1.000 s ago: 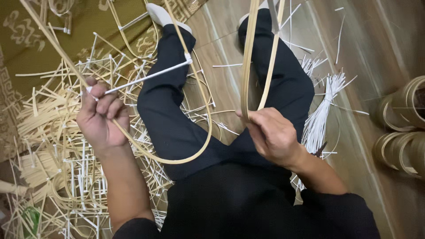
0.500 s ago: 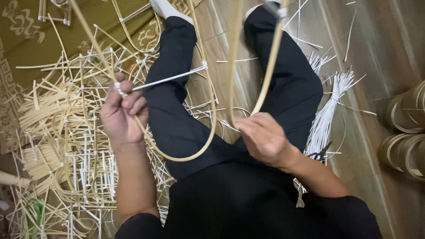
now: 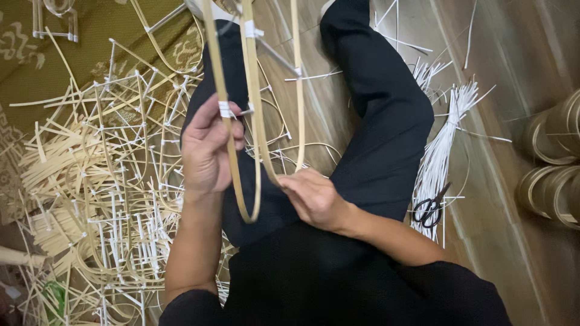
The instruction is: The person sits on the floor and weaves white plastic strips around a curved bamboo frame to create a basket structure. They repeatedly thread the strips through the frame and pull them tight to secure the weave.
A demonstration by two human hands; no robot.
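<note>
left hand: (image 3: 208,148) closed round one side of the bent bamboo strip (image 3: 232,157), fingers (image 3: 226,124) curled shut right at a white tape wrap (image 3: 225,110), thumb pressing from the near side

right hand: (image 3: 314,199) lower down over the lap, fingers pinched on the other end of the strip where it curves back up; hard to tell exactly how tight

bamboo strip: held up in front of the body, above the black trousers (image 3: 386,115), bent into a narrow U with the bottom of the loop hanging between the two hands; long ends running up out of the top edge of the shot

how to do it well: probably best to keep the bend slow and even, both grips close to the curve so it doesn't kink or split; pinching at the taped joint looks like a sensible anchor

texture and shape: thin, flat, pale yellow, springy looking, smooth face; tape bands small and white

floor, left side: big messy heap of tied bamboo frames (image 3: 103,199), pale strips crossed in grids with white ties at the joints, lying partly on a green patterned mat (image 3: 36,54)

floor, right side: bundle of thin white ties (image 3: 438,151) fanned out on wood planks, black scissors (image 3: 430,208) just beside its near end

right edge: stacked round bamboo hoops (image 3: 553,163), darker tan, well apart from the hands
</note>
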